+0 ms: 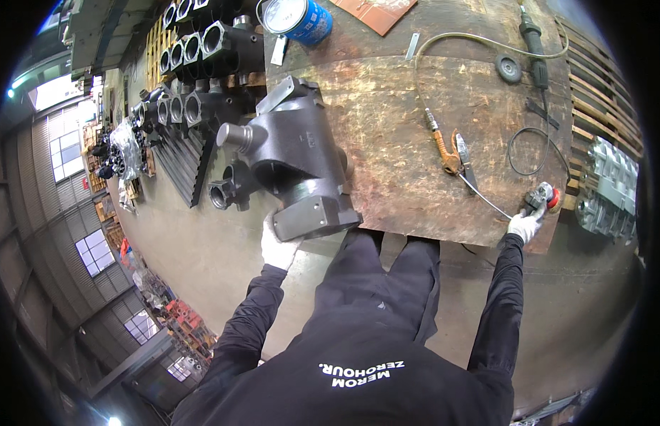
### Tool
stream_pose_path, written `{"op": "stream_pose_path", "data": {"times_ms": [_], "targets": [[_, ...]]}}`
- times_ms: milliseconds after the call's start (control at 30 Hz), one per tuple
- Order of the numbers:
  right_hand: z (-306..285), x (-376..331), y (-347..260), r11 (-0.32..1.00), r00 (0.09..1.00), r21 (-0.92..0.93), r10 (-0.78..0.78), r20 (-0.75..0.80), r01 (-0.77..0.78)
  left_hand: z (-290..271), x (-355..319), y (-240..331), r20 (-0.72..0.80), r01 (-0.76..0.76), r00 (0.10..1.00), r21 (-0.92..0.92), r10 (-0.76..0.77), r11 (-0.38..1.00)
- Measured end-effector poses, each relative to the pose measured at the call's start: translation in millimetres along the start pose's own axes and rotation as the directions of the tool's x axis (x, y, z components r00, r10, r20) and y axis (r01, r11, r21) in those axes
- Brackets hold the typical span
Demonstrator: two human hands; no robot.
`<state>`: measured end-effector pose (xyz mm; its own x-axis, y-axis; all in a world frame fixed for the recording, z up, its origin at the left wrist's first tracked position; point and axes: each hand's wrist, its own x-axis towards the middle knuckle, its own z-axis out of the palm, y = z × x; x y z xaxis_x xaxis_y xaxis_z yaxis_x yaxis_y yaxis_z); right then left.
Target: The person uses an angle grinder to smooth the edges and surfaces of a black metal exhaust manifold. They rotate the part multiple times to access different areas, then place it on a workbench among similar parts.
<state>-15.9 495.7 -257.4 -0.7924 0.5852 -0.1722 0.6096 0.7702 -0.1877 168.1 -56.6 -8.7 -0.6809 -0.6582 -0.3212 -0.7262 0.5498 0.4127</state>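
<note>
A large dark metal casting point(301, 153) with a side stub and flat flanged ends rests along the left edge of the worn work table point(386, 142). My left hand point(276, 248), in a white glove, grips its near flange; some of the fingers are hidden behind it. At the table's near right corner, my gloved right hand point(525, 226) is closed around a small air sander point(537, 197) with a red disc. An orange-handled air tool point(445, 149) lies to the left of that, on the hose, beside a dark blade-like tool point(464, 160).
A blue paint can point(305, 21) stands at the far left of the table. A long grinder point(532, 50) and a loose black disc point(508, 69) lie far right. More castings point(216, 46) sit on pallets at left; silver castings point(607, 188) stand at right. Hoses loop across the table.
</note>
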Motion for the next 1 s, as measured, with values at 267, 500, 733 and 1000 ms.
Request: {"op": "stream_pose_path", "data": {"times_ms": [267, 500, 733, 1000], "targets": [[-79.9, -207.5, -155.3, 0.700, 0.483, 0.697, -0.669, 0.565, 0.154, -13.7, 10.8, 33.5, 0.027, -0.233, 0.971, 0.345, 0.239, 0.909], [-44.2, -306.2, -252.1, 0.721, 0.391, 0.627, -0.689, 0.609, 0.294, -22.6, 18.2, 38.1, 0.167, -0.257, 0.965, 0.431, 0.203, 0.865], [-23.7, -317.6, -239.7, 0.642, 0.402, 0.747, -0.739, 0.541, 0.175, -21.8, 20.1, 33.9, 0.116, -0.282, 0.959, 0.441, 0.257, 0.852], [-146.6, -338.5, -213.5, 0.765, 0.465, 0.579, -0.637, 0.616, 0.281, -88.0, 0.0, 57.5, 0.281, -0.409, 0.902, 0.316, 0.327, 0.856]]}}
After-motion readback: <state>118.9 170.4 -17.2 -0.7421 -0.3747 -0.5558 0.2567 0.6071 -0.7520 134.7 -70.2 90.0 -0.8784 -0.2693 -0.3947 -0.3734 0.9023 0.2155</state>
